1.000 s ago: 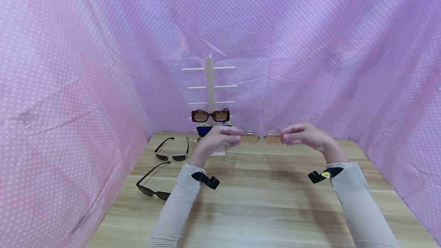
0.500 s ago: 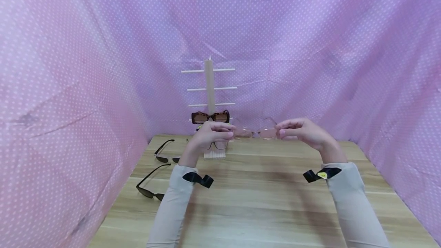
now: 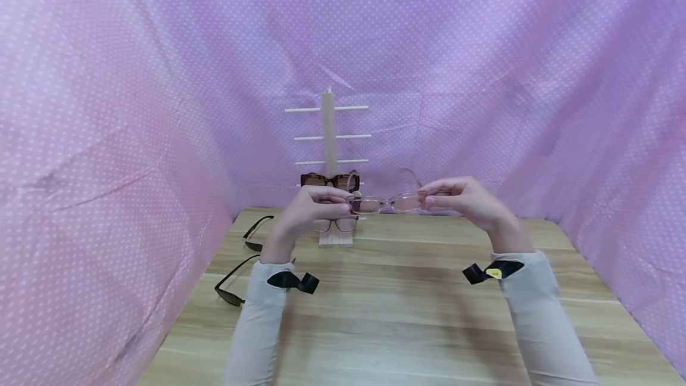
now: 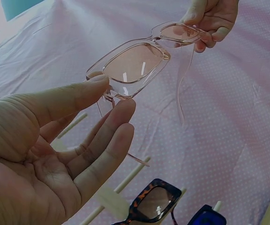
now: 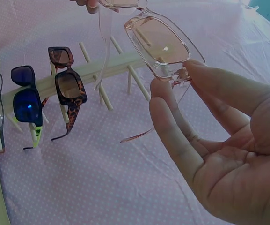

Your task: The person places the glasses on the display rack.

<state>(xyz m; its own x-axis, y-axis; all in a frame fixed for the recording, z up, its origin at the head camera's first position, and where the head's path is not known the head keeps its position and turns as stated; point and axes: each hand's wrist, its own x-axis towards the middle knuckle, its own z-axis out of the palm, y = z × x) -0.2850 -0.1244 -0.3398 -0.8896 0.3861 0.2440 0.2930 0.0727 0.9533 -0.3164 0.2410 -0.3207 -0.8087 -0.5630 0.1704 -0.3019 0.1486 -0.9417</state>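
A pair of clear-framed sunglasses with pale pinkish lenses [image 3: 404,202] is held up in the air with its arms unfolded away from the person. My left hand [image 3: 306,213] pinches its left end between thumb and fingers, and my right hand [image 3: 465,200] pinches the right end. Just behind stands a wooden eyewear rack [image 3: 329,130] with white pegs. Tortoiseshell sunglasses [image 5: 69,86] hang on it, with blue-lensed sunglasses [image 5: 27,105] below them. Thin-framed glasses [image 3: 345,224] sit lowest on the rack, partly behind my left hand.
Two pairs of dark sunglasses lie on the wooden table [image 3: 386,326] at left: a farther pair [image 3: 253,245] and a nearer pair [image 3: 230,298], both partly covered by my left arm. Pink dotted cloth [image 3: 455,76] encloses the back and sides. The rack's upper pegs [image 3: 354,136] carry no glasses.
Both hands have moved left and slightly up with the clear-framed sunglasses, bringing them nearer the rack. My left arm now covers more of the dark sunglasses on the table.
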